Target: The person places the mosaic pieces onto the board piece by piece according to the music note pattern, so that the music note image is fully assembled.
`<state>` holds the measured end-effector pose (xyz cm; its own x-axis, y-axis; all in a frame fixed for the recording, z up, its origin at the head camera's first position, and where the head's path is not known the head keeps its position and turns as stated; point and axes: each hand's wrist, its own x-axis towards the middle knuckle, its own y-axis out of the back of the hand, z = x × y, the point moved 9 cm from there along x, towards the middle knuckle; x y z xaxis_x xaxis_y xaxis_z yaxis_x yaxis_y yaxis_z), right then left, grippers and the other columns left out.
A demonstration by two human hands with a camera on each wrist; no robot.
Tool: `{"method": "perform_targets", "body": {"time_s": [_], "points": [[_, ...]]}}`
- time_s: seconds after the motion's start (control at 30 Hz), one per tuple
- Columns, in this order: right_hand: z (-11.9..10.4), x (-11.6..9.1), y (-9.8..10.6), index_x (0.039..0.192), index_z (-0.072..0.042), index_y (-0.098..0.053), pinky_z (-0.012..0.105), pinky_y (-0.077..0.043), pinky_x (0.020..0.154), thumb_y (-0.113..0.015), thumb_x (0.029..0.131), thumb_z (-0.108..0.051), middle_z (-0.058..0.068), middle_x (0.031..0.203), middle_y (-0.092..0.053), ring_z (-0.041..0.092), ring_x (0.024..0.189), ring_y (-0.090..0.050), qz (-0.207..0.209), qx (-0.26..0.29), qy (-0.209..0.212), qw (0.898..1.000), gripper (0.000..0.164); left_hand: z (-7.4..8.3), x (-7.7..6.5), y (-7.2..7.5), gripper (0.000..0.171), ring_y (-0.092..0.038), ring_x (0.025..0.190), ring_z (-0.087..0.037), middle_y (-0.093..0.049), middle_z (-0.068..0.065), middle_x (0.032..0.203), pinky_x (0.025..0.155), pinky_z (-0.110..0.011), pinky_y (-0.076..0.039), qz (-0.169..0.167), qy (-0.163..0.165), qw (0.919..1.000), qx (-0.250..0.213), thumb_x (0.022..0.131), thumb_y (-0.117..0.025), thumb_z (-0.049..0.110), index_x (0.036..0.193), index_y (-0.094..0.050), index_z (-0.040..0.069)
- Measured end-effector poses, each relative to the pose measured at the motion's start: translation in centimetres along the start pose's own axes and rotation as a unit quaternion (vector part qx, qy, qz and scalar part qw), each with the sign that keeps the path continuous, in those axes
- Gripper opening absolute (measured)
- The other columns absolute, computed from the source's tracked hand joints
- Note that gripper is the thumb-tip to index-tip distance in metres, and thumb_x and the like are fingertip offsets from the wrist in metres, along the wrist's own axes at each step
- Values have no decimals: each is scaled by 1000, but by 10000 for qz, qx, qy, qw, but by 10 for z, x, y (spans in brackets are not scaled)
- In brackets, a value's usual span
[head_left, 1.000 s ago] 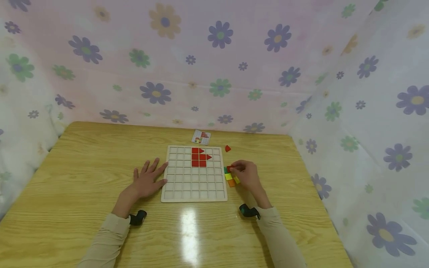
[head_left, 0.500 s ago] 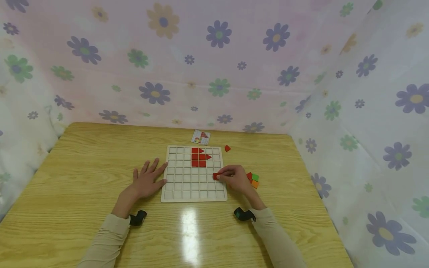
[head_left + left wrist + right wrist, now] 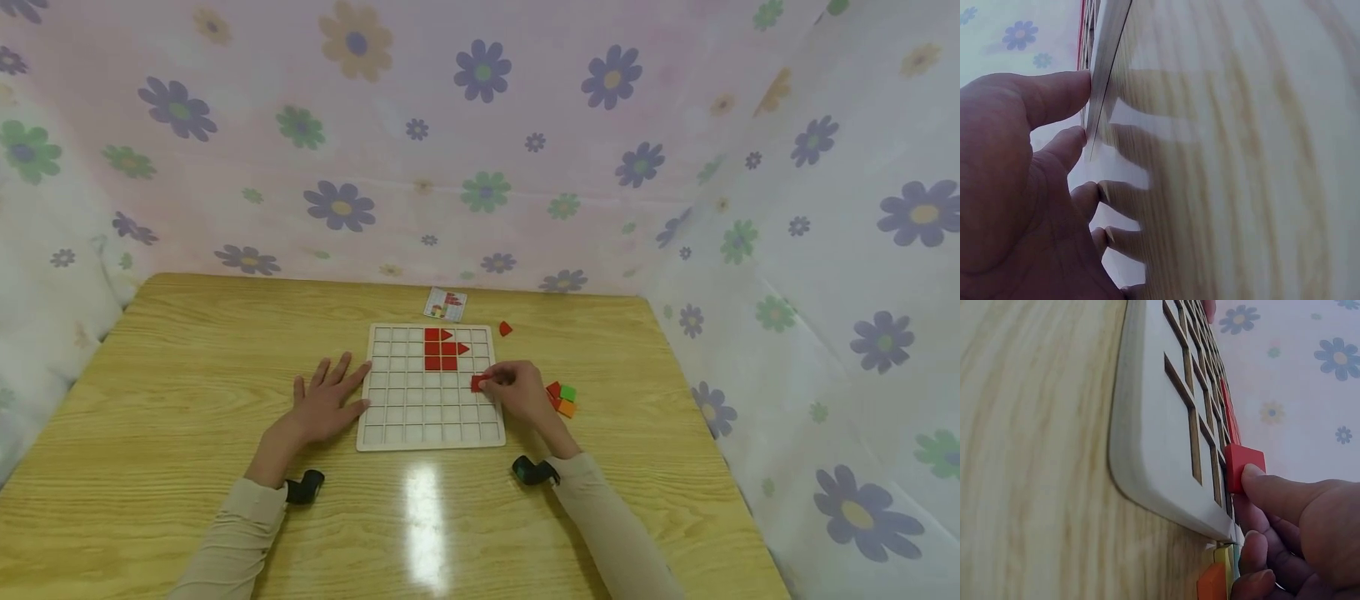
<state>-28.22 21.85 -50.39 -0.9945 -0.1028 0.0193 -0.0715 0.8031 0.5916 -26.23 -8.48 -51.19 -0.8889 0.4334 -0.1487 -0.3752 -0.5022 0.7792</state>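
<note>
Nearest the viewer, two beige cloth sleeves are reaching in over the glossy, wood-grained table. The left hand is lying with its fingers spread wide and holding nothing; its thumb and index fingertips are touching the left edge of the square, pale wooden grid board. The right hand is pinching a flat red square piece between thumb and fingers, above the board's right-hand columns; whether the piece is touching the wood, I cannot tell.

Just right of that hand, a green square piece, an orange square piece and some partly hidden red pieces are lying on the table.

The relation that matters is running diagonally: the group of red squares and triangles set in the grid is lying farther off and to the left of the pinched square. The square is showing no clear long axis, and the right hand, carrying it, is the nearer one to those cells on its side.

Farther on, a loose red fan-shaped piece is lying beyond the board's far right corner, and a small printed picture card is lying behind its far edge. Flower-printed fabric is hanging behind the table.
</note>
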Motion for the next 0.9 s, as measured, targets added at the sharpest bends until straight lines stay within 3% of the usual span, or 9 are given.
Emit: {"method": "perform_targets", "body": {"time_s": [0.37,0.63,0.9], "points": [[-6,15,0,96,-2,-79,28,-48,66,-79,90,-8,11,91,-76,16,74,-62,280,25,110,9995,9,3,-1,1,65,4,152,-54,-8,-26,168,110,-79,9,-15,-10,10000,-60,106,-54,35,161,-29,9],[-7,24,-1,99,-1,-78,29,-56,70,-77,91,-6,13,90,-75,22,78,-69,541,157,266,9981,10,3,-1,1,65,5,152,-53,-7,-25,168,110,-78,11,-46,14,10000,-86,106,-54,33,161,-29,9],[-10,29,-3,97,1,-78,23,-49,66,-78,90,-5,15,89,-75,20,75,-65,636,307,314,9970,9,-2,1,-1,66,5,152,-53,-7,-25,168,110,-79,11,-41,17,10000,-11,106,-53,36,162,-29,10]]}}
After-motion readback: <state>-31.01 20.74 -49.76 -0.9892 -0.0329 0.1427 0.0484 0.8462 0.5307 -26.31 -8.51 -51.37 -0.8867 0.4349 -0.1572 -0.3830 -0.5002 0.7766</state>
